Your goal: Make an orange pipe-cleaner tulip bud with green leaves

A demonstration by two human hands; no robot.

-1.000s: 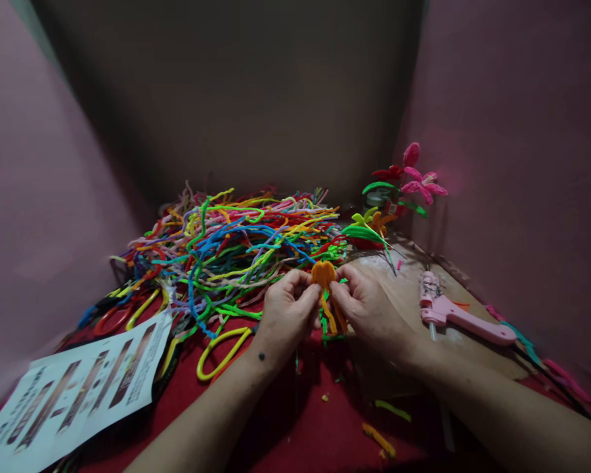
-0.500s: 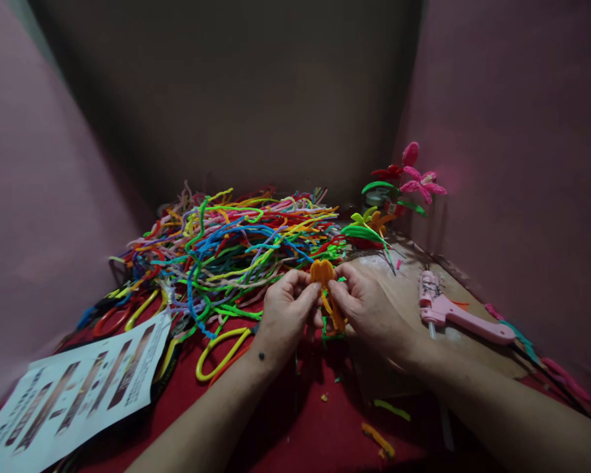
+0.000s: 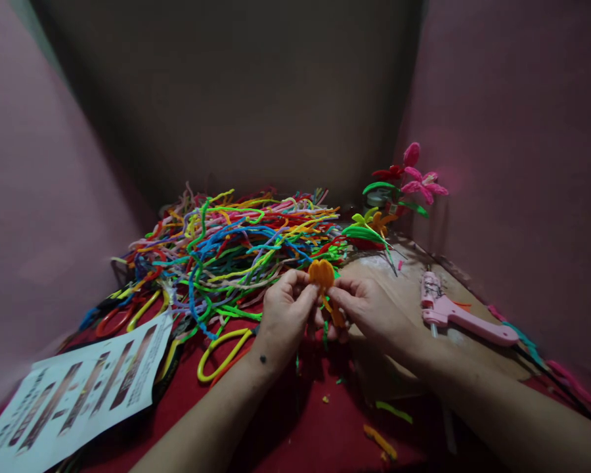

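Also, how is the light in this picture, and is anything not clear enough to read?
Head view: dim overall, the grey backdrop murky; head view: shadow darkens the red surface below the orange piece; head view: the printed sheet is too blurred to read.

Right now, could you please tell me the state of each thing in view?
Orange fuzzy petal-shaped piece: looped at its top, held
Left hand: grip closed on that piece
Right hand: grip closed on that piece
Multicoloured fuzzy stem pile: loose, tangled
Yellow loop-shaped handle: partly hidden
White printed paper sheet: unfolded, face up
Pink plastic glue gun: lying down, power unclear
Pink fuzzy flower: petals spread
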